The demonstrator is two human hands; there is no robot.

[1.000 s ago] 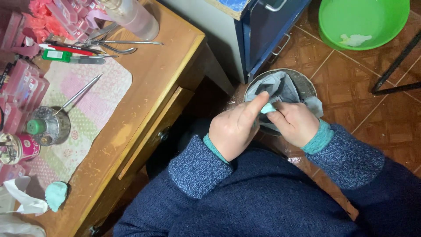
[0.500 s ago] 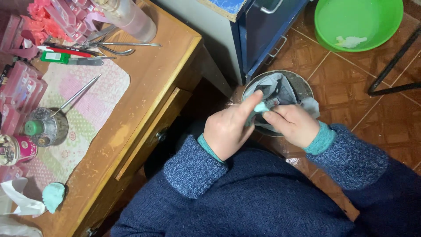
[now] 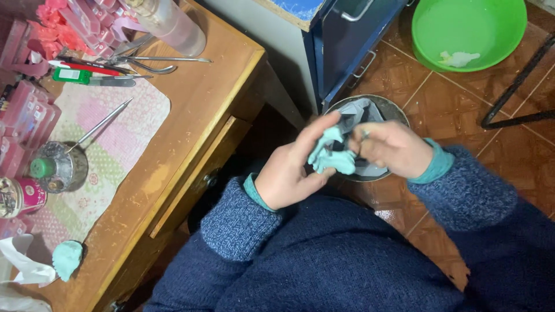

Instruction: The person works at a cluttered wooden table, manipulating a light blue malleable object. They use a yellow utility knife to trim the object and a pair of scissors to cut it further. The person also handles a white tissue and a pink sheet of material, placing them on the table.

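Two hands met over the round metal bin on the tiled floor, beside the wooden desk's right edge. Left hand was closed around a lump of pale teal putty, thumb underneath and fingers curled over the top. Right hand pinched at the same lump from the other side, fingers bent; whether it also gripped a small dark piece there could not be told (too blurred).

Judged advice for working the lump well: keep it directly over the bin's opening so scraps drop inside rather than on the floor, hold firm with the left and pull in small bits with the right fingertips, and keep the blue sleeves clear of the sticky material.

On the desk, near its front left corner, sat a second teal lump touching a crumpled white tissue. A patterned cloth mat covered the left part, carrying a small metal pot with a thin metal rod leaning out. Scissors and hand tools lay near the back edge. A green plastic basin stood on the floor well beyond the bin, next to a blue cabinet.
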